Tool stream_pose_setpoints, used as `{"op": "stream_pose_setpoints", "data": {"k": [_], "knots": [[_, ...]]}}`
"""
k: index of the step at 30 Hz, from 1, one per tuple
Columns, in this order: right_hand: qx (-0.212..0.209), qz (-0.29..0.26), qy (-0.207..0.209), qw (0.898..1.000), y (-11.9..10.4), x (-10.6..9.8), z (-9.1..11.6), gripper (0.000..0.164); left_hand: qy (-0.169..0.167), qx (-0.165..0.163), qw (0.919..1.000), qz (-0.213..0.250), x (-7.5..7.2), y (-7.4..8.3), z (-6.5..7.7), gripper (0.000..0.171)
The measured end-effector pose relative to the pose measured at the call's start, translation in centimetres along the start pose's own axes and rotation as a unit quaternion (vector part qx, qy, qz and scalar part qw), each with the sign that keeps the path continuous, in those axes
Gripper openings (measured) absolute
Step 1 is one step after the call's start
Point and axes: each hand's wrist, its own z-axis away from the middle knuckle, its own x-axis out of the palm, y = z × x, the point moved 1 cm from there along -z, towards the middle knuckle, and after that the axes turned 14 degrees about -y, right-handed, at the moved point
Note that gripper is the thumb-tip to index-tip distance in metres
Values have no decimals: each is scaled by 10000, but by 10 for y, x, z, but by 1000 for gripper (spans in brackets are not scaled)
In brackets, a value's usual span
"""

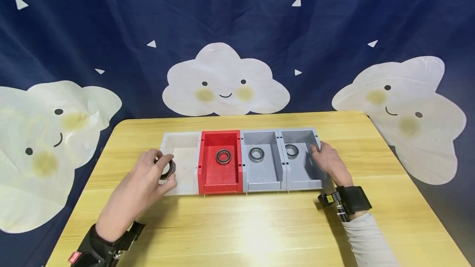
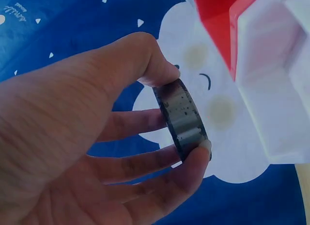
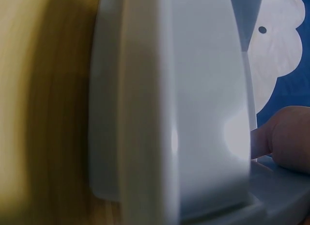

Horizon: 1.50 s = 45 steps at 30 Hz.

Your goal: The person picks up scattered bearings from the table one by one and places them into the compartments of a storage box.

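Observation:
My left hand pinches a ball bearing between thumb and fingertips. It is a dark metal ring, held tilted over the left side of the white bin. At the far right, my right hand grips the side wall of the right grey bin. The thumb lies on the inner side of that wall; the other fingers are mostly hidden. Similar bearings lie flat in the red bin, the middle grey bin and the right grey bin.
The bins stand side by side in one row on a wood-grain table. Behind the table's far edge hangs a dark blue curtain printed with smiling clouds. Bands with small devices are strapped to both wrists.

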Motion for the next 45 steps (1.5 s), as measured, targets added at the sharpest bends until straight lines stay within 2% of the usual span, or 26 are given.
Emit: {"op": "stream_pose_setpoints", "data": {"k": [7,15,23,26,35,40,45], "knots": [[47,-10,-12,10000,0,0,0,48,-45,1,10000,-40,-3,-13,-21,28],[103,-15,-36,9999,0,1,1,52,-149,47,9999,4,0,-20,-40,23],[97,-16,2,10000,2,1,0,51,-402,-111,9987,282,14,-34,-57,22],[94,-20,5,10000,2,1,-1,49,-647,-210,9966,457,21,-40,-63,17],[75,-27,31,10000,0,0,0,46,-1649,-673,9789,998,46,-54,-71,17],[63,-45,37,10000,0,0,-1,48,-2325,-982,9597,1238,63,-60,-72,20],[20,-82,37,10000,2,2,-1,49,-2763,-1068,9455,1352,79,-65,-74,24]]}}
